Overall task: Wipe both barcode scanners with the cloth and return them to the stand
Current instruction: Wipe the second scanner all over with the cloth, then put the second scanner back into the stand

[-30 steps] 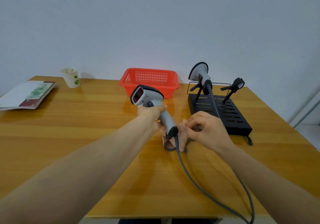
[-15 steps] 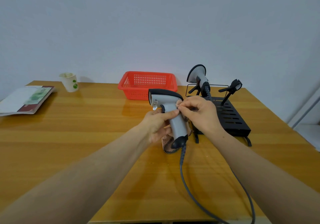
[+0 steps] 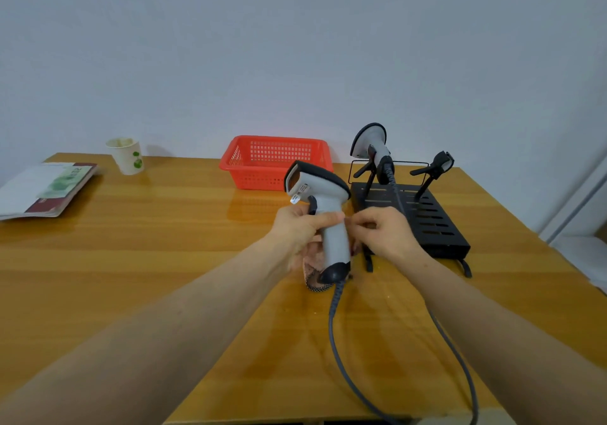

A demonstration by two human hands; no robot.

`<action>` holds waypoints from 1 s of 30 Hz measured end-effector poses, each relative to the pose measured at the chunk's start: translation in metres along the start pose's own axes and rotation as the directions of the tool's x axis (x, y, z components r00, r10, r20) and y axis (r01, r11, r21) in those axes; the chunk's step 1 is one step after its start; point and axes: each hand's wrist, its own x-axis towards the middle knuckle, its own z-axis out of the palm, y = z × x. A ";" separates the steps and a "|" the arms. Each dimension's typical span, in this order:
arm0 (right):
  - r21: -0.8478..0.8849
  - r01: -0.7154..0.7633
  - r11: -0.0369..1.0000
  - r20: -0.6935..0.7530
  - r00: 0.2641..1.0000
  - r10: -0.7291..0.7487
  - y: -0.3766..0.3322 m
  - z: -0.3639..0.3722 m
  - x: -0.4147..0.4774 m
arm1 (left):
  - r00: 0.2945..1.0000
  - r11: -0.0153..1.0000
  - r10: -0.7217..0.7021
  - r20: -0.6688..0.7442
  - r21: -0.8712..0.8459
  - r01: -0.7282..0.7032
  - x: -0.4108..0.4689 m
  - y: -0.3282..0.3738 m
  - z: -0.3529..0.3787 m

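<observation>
My left hand [image 3: 300,227] grips the handle of a grey and black barcode scanner [image 3: 328,224], held upright above the table with its window facing left. A patterned cloth [image 3: 313,281] hangs below that hand, behind the scanner's base. The curled fingers of my right hand [image 3: 382,231] pinch at the handle's right side, where a bit of the cloth seems to show. The scanner's grey cable [image 3: 341,355] trails toward the table's front edge. A second scanner [image 3: 371,145] sits in the left holder of the black stand [image 3: 427,224]. The stand's right holder [image 3: 438,165] holds nothing.
A red plastic basket [image 3: 262,162] stands behind the held scanner. At the back left are a paper cup [image 3: 126,157] and a booklet [image 3: 42,190]. The wooden table [image 3: 147,244] ends close to me. A second cable [image 3: 460,359] runs off the front right.
The scanner went from tilted, head to the left, to upright. My right hand rose from the cloth on the table to the handle. The cloth now hangs off the table.
</observation>
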 end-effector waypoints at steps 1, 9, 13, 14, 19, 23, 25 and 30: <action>-0.043 -0.065 0.997 0.058 0.996 0.068 0.004 -0.001 -0.001 | 1.000 1.000 0.015 -0.013 0.014 -0.015 0.000 0.001 0.000; 0.579 -0.349 0.737 0.338 0.925 0.172 -0.008 -0.014 -0.013 | 0.975 0.969 0.195 -0.103 0.173 -0.175 0.005 0.005 0.018; 0.669 -0.387 0.634 0.463 0.885 0.051 -0.011 -0.026 -0.020 | 0.972 0.960 0.223 -0.078 0.188 -0.205 0.002 0.014 0.038; 0.679 -0.384 0.626 0.460 0.887 0.045 -0.011 -0.030 -0.021 | 0.972 0.963 0.224 -0.077 0.173 -0.208 0.001 0.017 0.043; 0.741 -0.307 0.597 0.330 0.941 0.074 -0.010 -0.066 -0.025 | 0.965 0.954 0.263 0.001 0.150 -0.261 -0.006 0.043 0.080; 0.832 -0.146 0.536 0.087 0.987 0.133 -0.008 -0.107 -0.026 | 0.956 0.956 0.255 0.147 0.111 -0.272 -0.015 0.070 0.115; 0.839 -0.099 0.536 0.010 0.986 0.166 -0.005 -0.127 -0.027 | 0.956 0.960 0.225 0.188 0.123 -0.250 -0.016 0.079 0.128; 0.831 -0.064 0.552 -0.129 0.944 0.304 -0.001 -0.164 -0.026 | 0.981 0.991 0.085 0.177 0.083 -0.100 -0.005 0.082 0.142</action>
